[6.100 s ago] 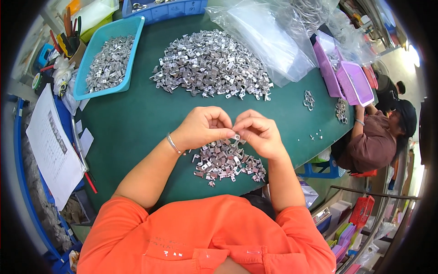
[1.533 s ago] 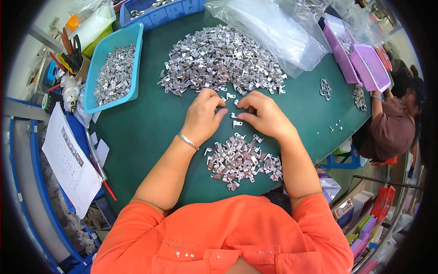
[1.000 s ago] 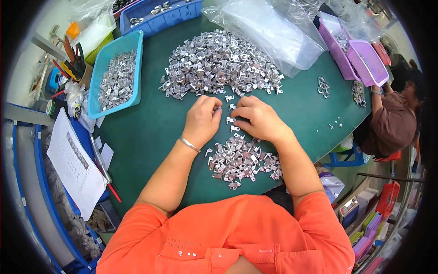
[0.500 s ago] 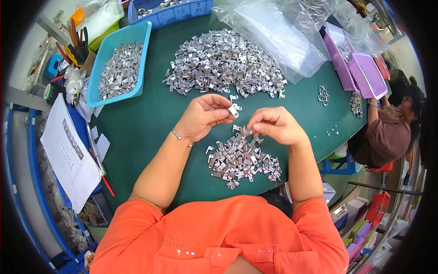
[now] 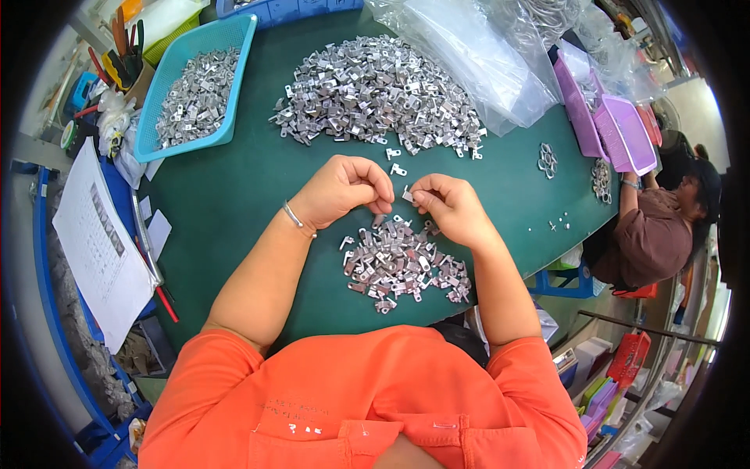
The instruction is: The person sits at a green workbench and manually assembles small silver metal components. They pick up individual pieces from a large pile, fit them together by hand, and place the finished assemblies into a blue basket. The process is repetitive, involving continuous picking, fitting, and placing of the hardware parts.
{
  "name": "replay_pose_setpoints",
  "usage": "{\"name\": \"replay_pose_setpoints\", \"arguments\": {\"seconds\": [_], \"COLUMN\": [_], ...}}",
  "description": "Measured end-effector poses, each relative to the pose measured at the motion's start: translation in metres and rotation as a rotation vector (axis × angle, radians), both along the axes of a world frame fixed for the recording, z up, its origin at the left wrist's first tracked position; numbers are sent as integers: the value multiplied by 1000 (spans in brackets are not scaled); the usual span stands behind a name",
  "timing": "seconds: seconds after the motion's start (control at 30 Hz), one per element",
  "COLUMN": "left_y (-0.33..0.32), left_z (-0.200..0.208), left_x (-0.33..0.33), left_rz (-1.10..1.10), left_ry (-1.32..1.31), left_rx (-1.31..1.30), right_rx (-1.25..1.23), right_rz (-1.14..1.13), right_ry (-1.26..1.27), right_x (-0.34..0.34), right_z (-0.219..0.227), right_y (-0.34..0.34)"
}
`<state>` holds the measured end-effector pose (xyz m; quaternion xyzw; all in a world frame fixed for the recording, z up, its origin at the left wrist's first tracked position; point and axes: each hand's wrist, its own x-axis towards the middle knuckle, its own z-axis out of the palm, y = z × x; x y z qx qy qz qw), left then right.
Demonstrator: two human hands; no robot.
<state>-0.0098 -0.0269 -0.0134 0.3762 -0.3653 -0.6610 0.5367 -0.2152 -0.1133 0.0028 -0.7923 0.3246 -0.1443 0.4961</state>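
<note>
Both hands have been drawn back from the near edge of the large heap of metal parts, where they rested a second earlier. The left hand and right hand are now raised together just beyond the small pile, and a single small metal part is pinched between their fingertips.

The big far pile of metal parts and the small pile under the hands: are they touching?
Apart. The head view shows the large pile and the small pile separated by bare green table, with only two loose parts and both hands between them.
</note>
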Motion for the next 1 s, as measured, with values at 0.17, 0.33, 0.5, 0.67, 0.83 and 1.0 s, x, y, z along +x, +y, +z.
{"name": "replay_pose_setpoints", "arguments": {"seconds": [0.17,0.33,0.5,0.67,0.83,1.0], "left_y": [-4,-7,-7,-9,-11,-7], "left_z": [-4,-13,-14,-18,-20,-12], "left_x": [-3,-6,-16,-15,-12,-7], "left_rz": [239,524,332,386,470,248], "left_ry": [-190,-747,-1277,-1255,-867,116], "left_rx": [6,-189,-506,-493,-221,180], "right_rx": [440,-273,-615,-362,-168,-747], "right_rz": [93,192,-26,114,170,-55], "right_ry": [-128,-55,-23,-13,-50,-4], "right_x": [-12,1,23,9,6,28], "right_z": [15,11,-17,-12,10,-16], "right_y": [-6,-14,-11,-18,-25,-30]}}
